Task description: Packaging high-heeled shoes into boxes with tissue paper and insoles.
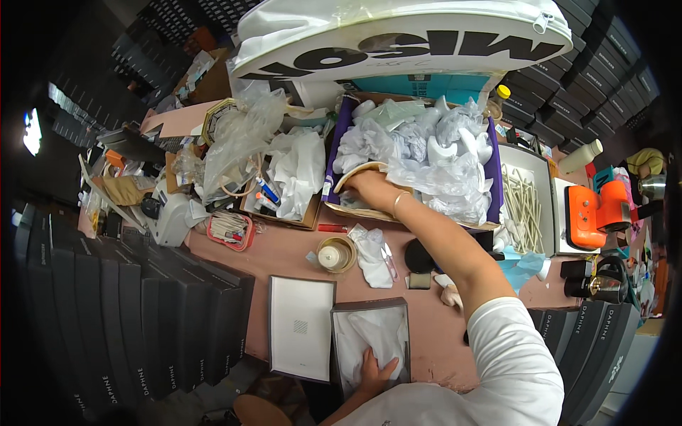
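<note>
My left hand [372, 373] rests in a dark open shoe box [406, 334], on white tissue paper [366, 332]; its visible fingers are apart. My right hand [375, 190] reaches across the table into the near left corner of a large purple-edged carton [496, 177]. Crumpled white paper and plastic wads [419, 142] fill that carton. Around my right hand shows a curved beige edge [364, 170], whose kind I cannot make out. The fingers of my right hand are hidden there. Beside the shoe box lies its lid [301, 326], white inside face up.
Stacked dark shoe boxes [170, 319] stand at the left, more [590, 348] at the right. A round tape roll [335, 254], scissors [388, 261] and a red basket [231, 231] lie mid-table. An orange device [597, 213] and a tray of pale sticks [522, 206] sit at the right.
</note>
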`<action>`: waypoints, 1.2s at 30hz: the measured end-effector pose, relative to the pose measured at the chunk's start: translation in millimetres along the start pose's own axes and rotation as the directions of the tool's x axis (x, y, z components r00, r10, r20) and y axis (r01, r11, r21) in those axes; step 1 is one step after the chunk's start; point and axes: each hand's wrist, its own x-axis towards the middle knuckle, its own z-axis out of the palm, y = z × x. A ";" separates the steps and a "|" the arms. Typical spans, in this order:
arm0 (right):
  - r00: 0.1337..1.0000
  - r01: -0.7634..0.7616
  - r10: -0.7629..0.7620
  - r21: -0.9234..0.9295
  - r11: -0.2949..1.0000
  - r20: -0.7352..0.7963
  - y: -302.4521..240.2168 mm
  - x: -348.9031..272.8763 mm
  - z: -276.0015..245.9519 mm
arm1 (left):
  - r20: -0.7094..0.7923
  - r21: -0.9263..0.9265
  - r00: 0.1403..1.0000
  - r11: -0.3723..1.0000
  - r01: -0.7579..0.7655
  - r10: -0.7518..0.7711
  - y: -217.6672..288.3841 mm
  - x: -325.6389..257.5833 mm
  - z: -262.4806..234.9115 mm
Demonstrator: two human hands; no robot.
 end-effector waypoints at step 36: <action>0.837 -0.165 0.533 0.872 0.461 -0.124 -193.5 -370.7 91.9 | -0.175 0.461 0.927 0.859 -0.222 0.333 51.8 -84.9 -187.5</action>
